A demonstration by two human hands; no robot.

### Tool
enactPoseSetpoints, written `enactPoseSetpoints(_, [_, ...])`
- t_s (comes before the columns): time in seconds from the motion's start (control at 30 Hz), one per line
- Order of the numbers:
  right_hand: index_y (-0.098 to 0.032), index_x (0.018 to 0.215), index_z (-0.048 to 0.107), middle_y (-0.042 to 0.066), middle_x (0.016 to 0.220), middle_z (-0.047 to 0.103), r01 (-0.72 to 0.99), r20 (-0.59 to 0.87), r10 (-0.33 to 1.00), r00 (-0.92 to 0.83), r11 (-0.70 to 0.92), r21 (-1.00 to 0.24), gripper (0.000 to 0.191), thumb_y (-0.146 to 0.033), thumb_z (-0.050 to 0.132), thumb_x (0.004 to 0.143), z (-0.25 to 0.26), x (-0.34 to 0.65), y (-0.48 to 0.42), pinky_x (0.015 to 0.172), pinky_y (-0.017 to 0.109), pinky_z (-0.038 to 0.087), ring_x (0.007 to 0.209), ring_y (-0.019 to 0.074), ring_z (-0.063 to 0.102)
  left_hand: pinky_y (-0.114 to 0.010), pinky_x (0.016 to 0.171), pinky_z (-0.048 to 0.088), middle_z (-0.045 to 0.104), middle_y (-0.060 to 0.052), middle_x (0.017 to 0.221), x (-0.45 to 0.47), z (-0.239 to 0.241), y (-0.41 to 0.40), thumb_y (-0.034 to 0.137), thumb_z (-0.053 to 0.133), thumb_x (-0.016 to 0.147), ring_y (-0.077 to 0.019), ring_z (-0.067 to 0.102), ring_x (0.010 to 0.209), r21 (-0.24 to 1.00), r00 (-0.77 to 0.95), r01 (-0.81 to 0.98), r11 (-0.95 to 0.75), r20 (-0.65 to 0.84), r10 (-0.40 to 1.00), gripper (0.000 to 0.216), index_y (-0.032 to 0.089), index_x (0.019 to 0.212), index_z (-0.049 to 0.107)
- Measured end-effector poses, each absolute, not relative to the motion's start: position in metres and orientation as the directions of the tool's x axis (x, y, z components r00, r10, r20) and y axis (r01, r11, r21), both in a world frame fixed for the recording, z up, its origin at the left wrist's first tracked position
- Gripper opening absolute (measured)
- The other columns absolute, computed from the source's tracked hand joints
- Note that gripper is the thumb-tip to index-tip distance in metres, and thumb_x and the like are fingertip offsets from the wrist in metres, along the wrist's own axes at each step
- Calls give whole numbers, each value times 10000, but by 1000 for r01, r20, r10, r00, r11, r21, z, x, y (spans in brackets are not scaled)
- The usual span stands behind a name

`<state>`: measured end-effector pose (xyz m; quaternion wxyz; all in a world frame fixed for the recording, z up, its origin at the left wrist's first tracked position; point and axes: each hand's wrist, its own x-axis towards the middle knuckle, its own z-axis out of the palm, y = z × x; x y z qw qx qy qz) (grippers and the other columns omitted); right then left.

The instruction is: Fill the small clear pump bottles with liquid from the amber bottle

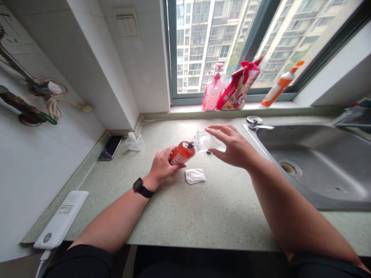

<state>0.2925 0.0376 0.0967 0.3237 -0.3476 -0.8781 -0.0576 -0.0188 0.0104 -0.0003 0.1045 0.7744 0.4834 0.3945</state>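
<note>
My left hand (165, 165) is closed around an orange bottle (182, 153) with a pale label, tilted to the right. In my right hand (228, 144) is a clear plastic bottle (203, 140), lying nearly on its side with its neck toward the left. The two bottle mouths meet or nearly meet; a small black piece (190, 145) shows at the orange bottle's opening. Below them on the counter lies a folded white tissue (195, 175). Partly hidden beneath the clear bottle is a small dark object (208, 152). A clear pump top (134, 141) stands farther left.
At the left are a phone (110, 147) and a white power bank (62, 220) with a cable. A steel sink (315, 162) fills the right side. Along the windowsill stand a pink pump bottle (213, 92), a red bag (239, 87) and an orange-white bottle (279, 88).
</note>
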Motion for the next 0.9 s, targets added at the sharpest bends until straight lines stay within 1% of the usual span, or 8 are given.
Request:
enactPoseSetpoints(0.2, [-309, 1584, 553, 146, 1439, 690, 645, 614, 567, -550, 755, -120, 691, -272, 765, 926, 97, 292, 37, 1086, 662, 560, 1284, 388, 651, -479, 1041, 593, 800, -105, 1276, -18, 1, 10, 636, 936, 759, -302, 783, 1057, 550, 218, 668, -501, 499, 839, 827, 244, 1425, 644])
enactPoseSetpoints(0.37, [-274, 1573, 564, 166, 1439, 690, 641, 621, 555, -553, 760, -108, 669, -267, 754, 931, 98, 291, 36, 1084, 653, 561, 1278, 390, 652, -481, 1060, 583, 795, -110, 1293, -18, 2, 9, 633, 933, 766, -298, 780, 1062, 558, 220, 664, -497, 490, 843, 823, 237, 1424, 639])
enactPoseSetpoints(0.6, [-320, 1589, 537, 138, 1455, 688, 646, 612, 577, -540, 751, -138, 698, -273, 746, 924, 99, 290, 35, 1108, 666, 539, 1299, 390, 645, -490, 1073, 574, 796, -113, 1286, -18, 3, 9, 638, 925, 774, -306, 776, 1073, 571, 223, 655, -494, 479, 849, 811, 241, 1422, 639])
enactPoseSetpoints(0.77, [-308, 1545, 570, 130, 1455, 693, 638, 611, 582, -536, 754, -158, 654, -265, 742, 915, 101, 289, 34, 1125, 655, 527, 1308, 385, 645, -471, 1040, 591, 797, -111, 1277, -18, 4, 8, 636, 919, 781, -302, 780, 1071, 558, 229, 664, -498, 482, 846, 797, 247, 1420, 646])
enactPoseSetpoints(0.9, [-305, 1519, 593, 126, 1450, 699, 635, 614, 582, -533, 755, -164, 626, -270, 745, 913, 102, 289, 33, 1122, 653, 528, 1311, 385, 646, -474, 1047, 589, 799, -111, 1268, -18, 4, 8, 632, 924, 778, -300, 779, 1063, 557, 229, 659, -505, 491, 840, 805, 233, 1420, 648])
